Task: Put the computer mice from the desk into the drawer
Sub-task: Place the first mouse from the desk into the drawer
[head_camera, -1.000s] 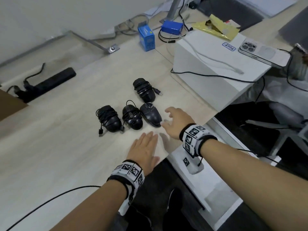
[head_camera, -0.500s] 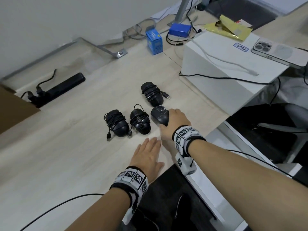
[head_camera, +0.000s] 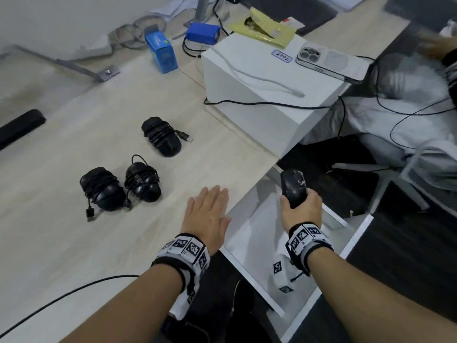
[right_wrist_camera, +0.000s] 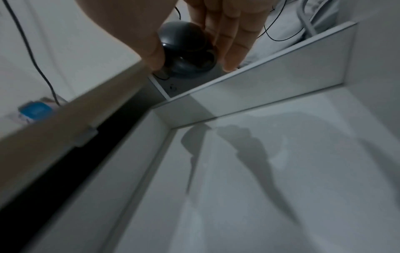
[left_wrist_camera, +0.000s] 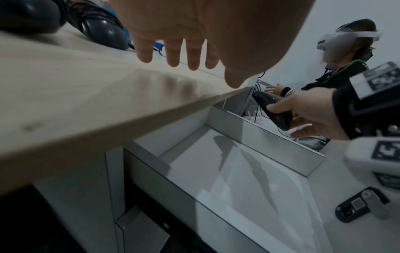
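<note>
My right hand [head_camera: 300,209] grips a black computer mouse [head_camera: 293,188] and holds it in the air above the open white drawer [head_camera: 249,243], off the desk's right edge. The same mouse [right_wrist_camera: 188,51] shows between thumb and fingers in the right wrist view, and the mouse [left_wrist_camera: 273,111] appears again in the left wrist view. Three black mice with cords wound round them lie on the desk: one [head_camera: 162,136] further back, two [head_camera: 102,188] [head_camera: 143,181] side by side nearer. My left hand [head_camera: 209,211] lies flat, fingers straight, on the desk's front corner.
A white box [head_camera: 259,95] stands at the desk's right end with a phone [head_camera: 331,61], a yellow packet and cables on it. Blue boxes [head_camera: 162,54] sit at the back. The drawer's floor [right_wrist_camera: 259,171] is bare white. Another person [left_wrist_camera: 346,56] with a headset sits to the right.
My right hand closed on the rightmost mouse, lifted it off the desk and carried it right, over the open drawer. The left hand stayed flat on the desk.
</note>
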